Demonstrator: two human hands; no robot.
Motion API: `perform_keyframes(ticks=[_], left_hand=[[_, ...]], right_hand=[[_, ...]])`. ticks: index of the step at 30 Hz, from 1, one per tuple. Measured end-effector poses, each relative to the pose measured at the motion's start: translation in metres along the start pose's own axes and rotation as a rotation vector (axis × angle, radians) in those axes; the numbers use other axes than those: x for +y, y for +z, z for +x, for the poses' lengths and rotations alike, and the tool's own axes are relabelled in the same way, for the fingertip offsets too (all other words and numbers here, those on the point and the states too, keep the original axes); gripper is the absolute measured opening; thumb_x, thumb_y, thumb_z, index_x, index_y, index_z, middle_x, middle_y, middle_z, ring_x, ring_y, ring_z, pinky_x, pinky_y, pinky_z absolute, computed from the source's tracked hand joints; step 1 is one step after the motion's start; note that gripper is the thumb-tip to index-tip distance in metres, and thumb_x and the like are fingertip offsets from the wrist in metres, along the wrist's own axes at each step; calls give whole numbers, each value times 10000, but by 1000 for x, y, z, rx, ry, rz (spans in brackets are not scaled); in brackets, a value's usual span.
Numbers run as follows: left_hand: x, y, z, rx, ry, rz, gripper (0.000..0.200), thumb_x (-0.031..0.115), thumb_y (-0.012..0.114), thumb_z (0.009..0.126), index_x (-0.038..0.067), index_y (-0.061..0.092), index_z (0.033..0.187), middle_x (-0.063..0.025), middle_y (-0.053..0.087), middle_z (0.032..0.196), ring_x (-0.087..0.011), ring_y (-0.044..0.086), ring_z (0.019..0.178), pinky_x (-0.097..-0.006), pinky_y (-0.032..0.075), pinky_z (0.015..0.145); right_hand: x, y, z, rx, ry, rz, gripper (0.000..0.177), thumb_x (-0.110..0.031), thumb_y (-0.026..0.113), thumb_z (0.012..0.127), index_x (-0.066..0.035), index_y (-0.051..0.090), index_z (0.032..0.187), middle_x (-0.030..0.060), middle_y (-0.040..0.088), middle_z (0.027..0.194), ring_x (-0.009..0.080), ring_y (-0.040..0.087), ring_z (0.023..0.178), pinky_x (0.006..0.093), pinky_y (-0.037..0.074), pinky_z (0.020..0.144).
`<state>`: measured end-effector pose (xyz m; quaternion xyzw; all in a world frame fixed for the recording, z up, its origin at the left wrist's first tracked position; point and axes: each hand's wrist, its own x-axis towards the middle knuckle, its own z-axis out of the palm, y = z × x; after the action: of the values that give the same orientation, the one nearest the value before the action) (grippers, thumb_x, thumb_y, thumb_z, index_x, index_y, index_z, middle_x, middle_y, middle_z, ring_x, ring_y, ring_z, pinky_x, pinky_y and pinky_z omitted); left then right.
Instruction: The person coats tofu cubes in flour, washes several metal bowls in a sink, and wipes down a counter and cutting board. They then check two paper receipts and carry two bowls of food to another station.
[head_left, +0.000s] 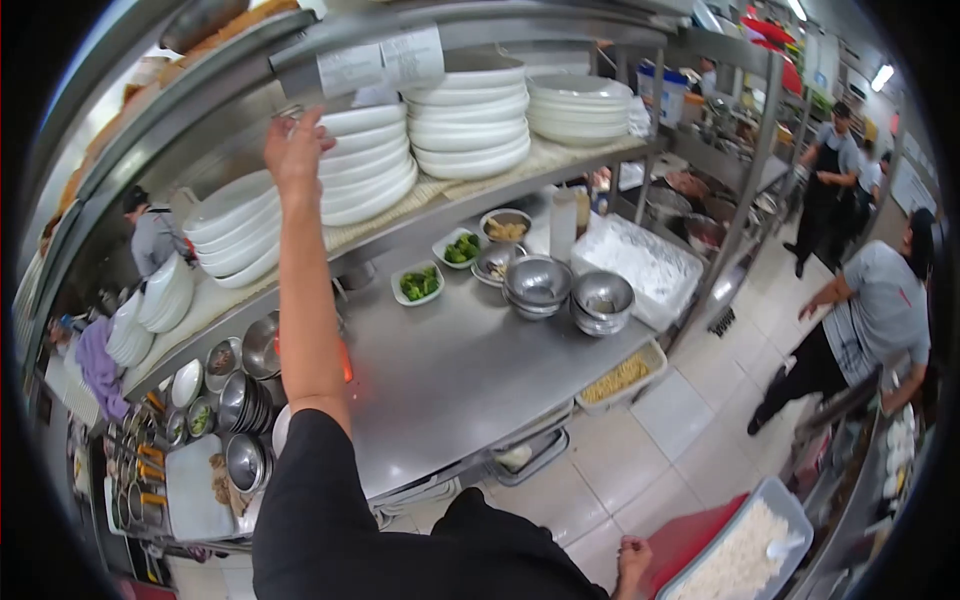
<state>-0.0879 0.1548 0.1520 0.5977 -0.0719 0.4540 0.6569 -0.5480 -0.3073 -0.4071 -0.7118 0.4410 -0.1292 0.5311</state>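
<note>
My left hand (pixel 298 150) is raised to the shelf at the upper left, beside a stack of white plates (pixel 368 165). Its fingers are bent near a small metallic thing at the shelf's upper edge, too small to make out. More plate stacks (pixel 470 118) stand to the right of it, and another stack (pixel 238 228) is to its left. Low at my side, my right hand (pixel 633 562) hangs with curled fingers, next to a red surface and a tub of white food (pixel 745 550). Whatever it may hold is hidden.
Below the shelf, a steel counter (pixel 430 370) bears bowls of broccoli (pixel 418 285), metal bowls (pixel 540 282) and a white tray (pixel 635 265). Pans and ladles crowd the lower left. A person (pixel 880 310) stands at the right; others are farther back.
</note>
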Motion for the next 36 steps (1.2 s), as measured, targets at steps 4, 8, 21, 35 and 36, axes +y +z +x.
perform_keyframes(ticks=[4, 8, 21, 35, 36], left_hand=[[2, 16, 9, 327, 198, 518, 785, 292, 766, 661, -69, 371, 1235, -181, 516, 1121, -232, 594, 795, -299, 492, 498], [20, 37, 5, 339, 241, 538, 743, 314, 790, 619, -80, 447, 1147, -155, 566, 994, -191, 577, 674, -286, 464, 452], [-3, 87, -12, -228, -399, -295, 169, 107, 687, 766, 37, 560, 853, -5, 529, 667, -69, 424, 496, -211, 294, 365], [-81, 293, -260, -865, -568, -169, 108, 90, 630, 834, -4, 673, 865, -5, 635, 682, -25, 503, 533, -174, 374, 468], [-92, 306, -274, -889, -596, -156, 114, 91, 621, 842, -7, 672, 872, -5, 627, 668, -26, 496, 523, -176, 372, 460]], right_hand=[[-106, -21, 98, -16, -183, 17, 94, -116, 656, 767, -30, 617, 765, 32, 563, 623, 106, 500, 560, 258, 403, 494], [-214, -19, 141, -82, -285, 232, 114, -152, 643, 801, -50, 597, 824, 8, 562, 666, 79, 510, 587, 220, 397, 494], [-306, 95, 174, -656, -127, 148, 57, -106, 600, 804, -61, 610, 837, 25, 613, 768, 116, 582, 662, 246, 461, 566], [-545, 97, 244, -965, -736, 748, 373, -169, 558, 878, 57, 499, 1169, 98, 588, 1078, 143, 535, 991, 270, 411, 860], [-561, 95, 247, -976, -678, 707, 354, -169, 566, 874, 63, 529, 1138, 96, 607, 1045, 132, 548, 956, 270, 429, 834]])
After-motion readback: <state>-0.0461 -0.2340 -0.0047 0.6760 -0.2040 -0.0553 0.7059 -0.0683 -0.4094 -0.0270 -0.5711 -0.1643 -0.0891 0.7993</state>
